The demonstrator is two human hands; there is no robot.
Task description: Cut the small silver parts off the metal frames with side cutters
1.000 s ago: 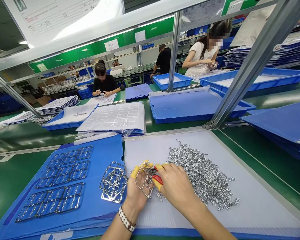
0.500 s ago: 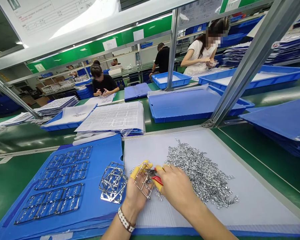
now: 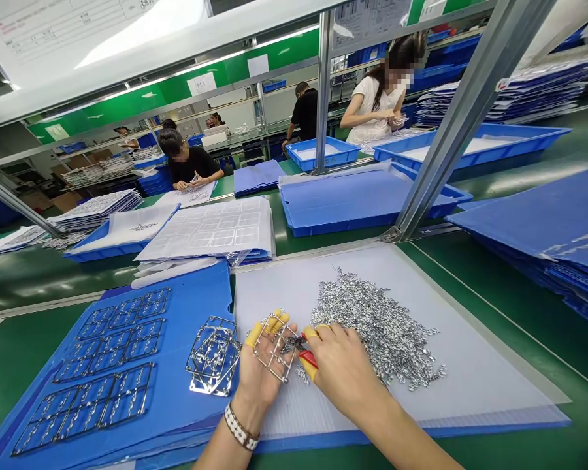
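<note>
My left hand (image 3: 261,372), with yellow finger cots on its fingers, holds a small shiny metal frame (image 3: 277,349) that carries little parts. Red-handled pliers (image 3: 308,356) are gripped in my right hand (image 3: 343,375), their jaws at the frame's right side. Small silver pieces lie just below the jaws. To the right spreads a big heap of small silver metal pieces (image 3: 367,326) on a translucent white sheet (image 3: 451,385). Left of my left hand, several metal frames (image 3: 213,356) are stacked loosely on a blue board (image 3: 176,424).
Rows of joined metal frames (image 3: 85,408) lie on the blue board at left. Beyond stand a stack of white printed sheets (image 3: 210,228), a blue tray (image 3: 338,202) and a slanted metal post (image 3: 451,130). Blue boards (image 3: 543,222) are piled at right. Several co-workers sit farther back.
The whole view has shifted slightly, moving the bench leftward in the picture. The frame in my left hand has turned a little; the pliers stay at its right side.
</note>
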